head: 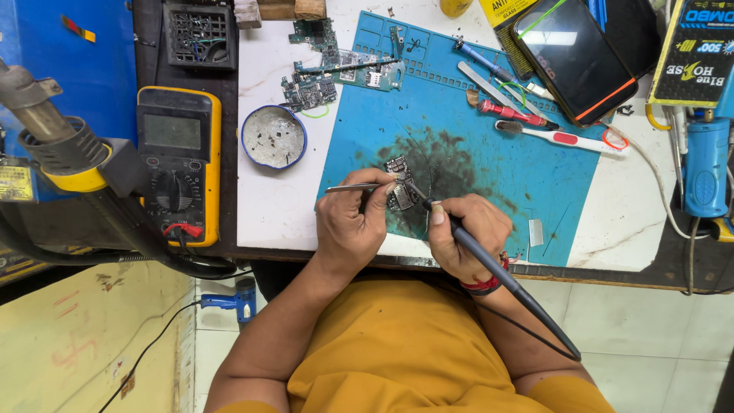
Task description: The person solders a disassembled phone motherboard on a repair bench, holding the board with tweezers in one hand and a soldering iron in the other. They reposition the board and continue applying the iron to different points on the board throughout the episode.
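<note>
My left hand point(353, 223) grips metal tweezers point(348, 188) that lie across the fingers, one end at a small circuit board point(401, 185) on the stained blue work mat point(489, 145). My right hand point(466, 233) holds a black soldering iron point(505, 279) like a pen, its tip touching the same board. The iron's cable runs back over my right forearm. Both hands rest at the near edge of the white bench.
A yellow multimeter point(180, 160) sits at left beside a hot-air nozzle point(46, 126). A round blue-rimmed dish point(274, 138) and larger circuit boards point(336, 73) lie further back. A phone point(573, 57), a white brush point(566, 139), a red-handled tool point(512, 113) and a blue device point(705, 164) are at right.
</note>
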A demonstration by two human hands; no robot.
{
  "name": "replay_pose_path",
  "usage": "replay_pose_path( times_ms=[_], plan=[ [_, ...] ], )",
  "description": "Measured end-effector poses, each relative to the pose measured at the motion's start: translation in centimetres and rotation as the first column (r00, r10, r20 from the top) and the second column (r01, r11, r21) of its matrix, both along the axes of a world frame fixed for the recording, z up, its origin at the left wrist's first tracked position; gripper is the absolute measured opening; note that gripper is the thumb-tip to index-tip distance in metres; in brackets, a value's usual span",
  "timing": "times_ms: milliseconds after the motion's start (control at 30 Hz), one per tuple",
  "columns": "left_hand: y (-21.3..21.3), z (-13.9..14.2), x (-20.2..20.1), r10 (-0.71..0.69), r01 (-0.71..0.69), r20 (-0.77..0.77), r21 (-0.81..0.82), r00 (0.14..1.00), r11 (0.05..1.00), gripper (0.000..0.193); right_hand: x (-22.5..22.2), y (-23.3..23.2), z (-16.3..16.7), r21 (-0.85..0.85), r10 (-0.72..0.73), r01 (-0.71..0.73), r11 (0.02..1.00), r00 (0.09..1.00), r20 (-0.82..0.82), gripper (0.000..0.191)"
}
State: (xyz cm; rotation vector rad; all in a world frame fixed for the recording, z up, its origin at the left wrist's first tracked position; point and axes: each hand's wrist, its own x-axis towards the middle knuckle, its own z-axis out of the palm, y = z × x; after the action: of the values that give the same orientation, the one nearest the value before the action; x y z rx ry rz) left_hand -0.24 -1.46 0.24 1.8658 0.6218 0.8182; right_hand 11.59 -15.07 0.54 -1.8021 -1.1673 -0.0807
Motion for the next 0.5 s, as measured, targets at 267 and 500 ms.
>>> replay_pose_path(
  times_ms=[267, 500],
  plan=[
    [0.0, -0.07, 0.02, 0.002, -0.002, -0.012, 0.003, 1.0, 1.0, 0.007, 0.15, -0.05, 0.11, -0.018, 0.047, -0.047, 0.999, 0.999, -0.008, 0.007],
    [-0.04, -0.13, 0.07, -0.001, 0.001, -0.01, -0.008, 1.0, 1.0, 0.006, 0.19, -0.03, 0.21, -0.026, 0.052, -0.052, 0.998, 0.999, -0.015, 0.006]
  ],
)
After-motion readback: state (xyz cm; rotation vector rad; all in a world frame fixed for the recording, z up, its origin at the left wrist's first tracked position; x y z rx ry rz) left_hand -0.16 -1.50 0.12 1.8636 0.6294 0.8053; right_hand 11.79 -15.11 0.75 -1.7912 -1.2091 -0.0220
